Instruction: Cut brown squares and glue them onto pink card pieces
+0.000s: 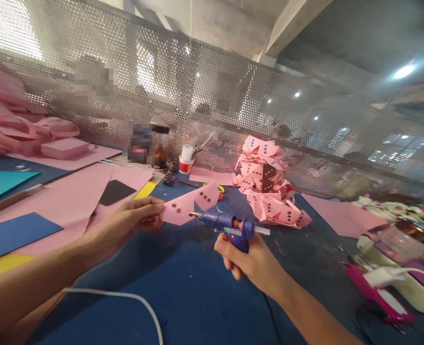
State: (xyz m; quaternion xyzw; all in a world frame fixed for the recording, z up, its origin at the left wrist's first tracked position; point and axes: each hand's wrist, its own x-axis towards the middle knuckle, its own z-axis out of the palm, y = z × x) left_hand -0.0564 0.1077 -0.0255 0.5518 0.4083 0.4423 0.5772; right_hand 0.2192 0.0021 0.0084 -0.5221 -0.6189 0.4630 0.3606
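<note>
My left hand pinches a pink paper cutout marked with small dark squares and holds it above the blue table. My right hand grips a blue hot glue gun by its handle. The gun's nozzle points left and touches the lower edge of the cutout. A glue stick pokes out of the gun's back end.
A pile of similar pink cutouts stands behind the gun. Pink, blue, yellow and black sheets cover the left side. A jar and paper cup sit by the perforated metal wall. A white cable crosses the near table; assorted tools lie right.
</note>
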